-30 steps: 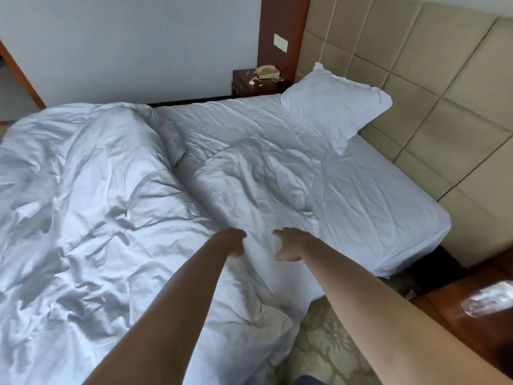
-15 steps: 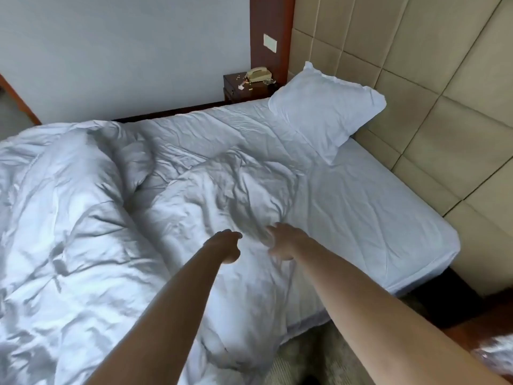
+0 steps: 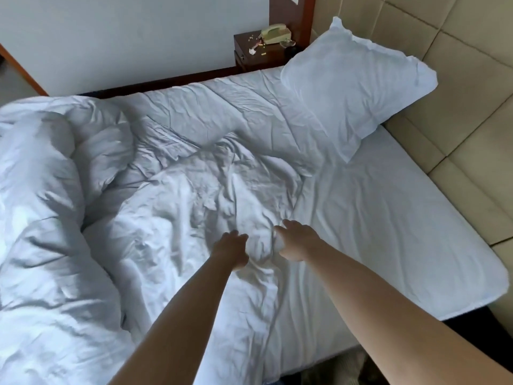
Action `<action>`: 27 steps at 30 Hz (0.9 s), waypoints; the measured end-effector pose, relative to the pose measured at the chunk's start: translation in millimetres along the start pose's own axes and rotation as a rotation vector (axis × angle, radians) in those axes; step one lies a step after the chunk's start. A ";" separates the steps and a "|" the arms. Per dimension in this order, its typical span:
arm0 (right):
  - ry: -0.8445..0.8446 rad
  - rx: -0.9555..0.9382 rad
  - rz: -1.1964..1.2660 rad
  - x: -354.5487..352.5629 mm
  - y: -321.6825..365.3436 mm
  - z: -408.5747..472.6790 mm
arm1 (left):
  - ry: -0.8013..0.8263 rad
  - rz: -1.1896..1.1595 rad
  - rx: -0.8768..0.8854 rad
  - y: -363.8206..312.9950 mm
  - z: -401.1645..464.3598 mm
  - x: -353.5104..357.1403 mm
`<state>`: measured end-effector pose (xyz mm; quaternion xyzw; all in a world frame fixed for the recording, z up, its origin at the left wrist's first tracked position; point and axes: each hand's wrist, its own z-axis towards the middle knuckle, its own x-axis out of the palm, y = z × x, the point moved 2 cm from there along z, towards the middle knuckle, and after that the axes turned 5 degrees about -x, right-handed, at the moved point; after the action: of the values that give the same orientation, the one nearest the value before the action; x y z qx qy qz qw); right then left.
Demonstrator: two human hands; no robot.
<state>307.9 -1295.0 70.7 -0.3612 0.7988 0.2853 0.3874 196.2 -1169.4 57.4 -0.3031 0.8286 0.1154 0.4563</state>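
A crumpled white duvet (image 3: 172,207) covers the left and middle of the bed, bunched high at the left. My left hand (image 3: 230,248) and my right hand (image 3: 297,240) reach out side by side at the duvet's right edge. Each grips a fold of the fabric, which is gathered into a ridge between them. The fingertips are partly buried in the cloth. A white pillow (image 3: 352,87) leans against the headboard at the upper right. The fitted white sheet (image 3: 388,232) lies bare on the right side of the mattress.
A padded beige headboard (image 3: 458,79) runs along the right. A dark wooden nightstand (image 3: 258,55) with a beige telephone (image 3: 274,33) and small scraps stands beyond the bed by the white wall. Patterned carpet shows below the bed's near edge.
Both hands have moved with the duvet edge further onto the bed, toward the pillow. The view has shifted forward over the mattress, and more bare sheet shows on the right.
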 end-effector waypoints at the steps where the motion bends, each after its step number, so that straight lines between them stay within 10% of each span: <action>1: 0.001 0.004 0.005 -0.4 -8.9 13.1 | -0.006 -0.009 -0.001 -3.4 17.7 -0.5; 20: -0.042 -0.013 0.064 51.9 -98.9 230.9 | 0.250 -0.139 -0.189 -37.5 259.0 74.1; 27: -0.115 0.104 0.431 46.5 -99.1 228.4 | -0.092 -0.294 -0.145 -27.1 259.8 43.8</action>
<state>461.0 -1200.7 -107.7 -0.1450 0.8477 0.3400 0.3805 373.4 -1086.7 -121.2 -0.4474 0.7431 0.1206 0.4828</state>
